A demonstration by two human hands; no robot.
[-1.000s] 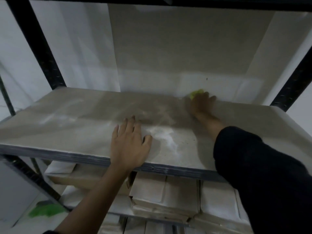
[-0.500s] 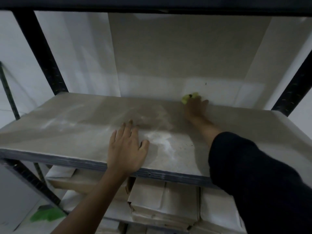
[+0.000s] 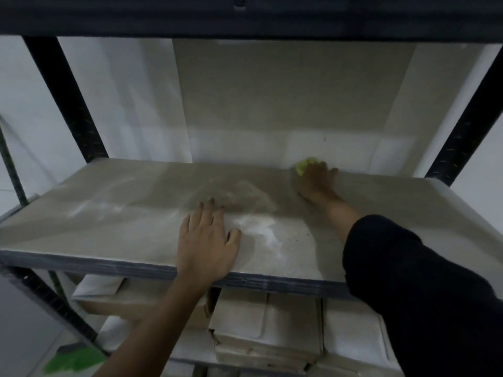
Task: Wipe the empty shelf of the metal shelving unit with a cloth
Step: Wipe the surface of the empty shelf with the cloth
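The dusty grey shelf (image 3: 114, 213) of a black metal shelving unit fills the view, with pale dust streaks near its front. My right hand (image 3: 315, 180) reaches to the shelf's back edge by the wall and presses a yellow-green cloth (image 3: 306, 165) onto the board; most of the cloth is hidden under the fingers. My left hand (image 3: 205, 243) lies flat on the shelf near the front edge, fingers spread, holding nothing.
Black uprights stand at the back left (image 3: 68, 99) and back right (image 3: 468, 115). A dark shelf beam (image 3: 245, 17) hangs overhead. Stacked paper-wrapped packs (image 3: 266, 330) fill the shelf below. Something green (image 3: 73, 360) lies on the floor at lower left.
My right hand with the cloth has slid a little to the left along the shelf's back edge. My left hand stays flat in the same spot.
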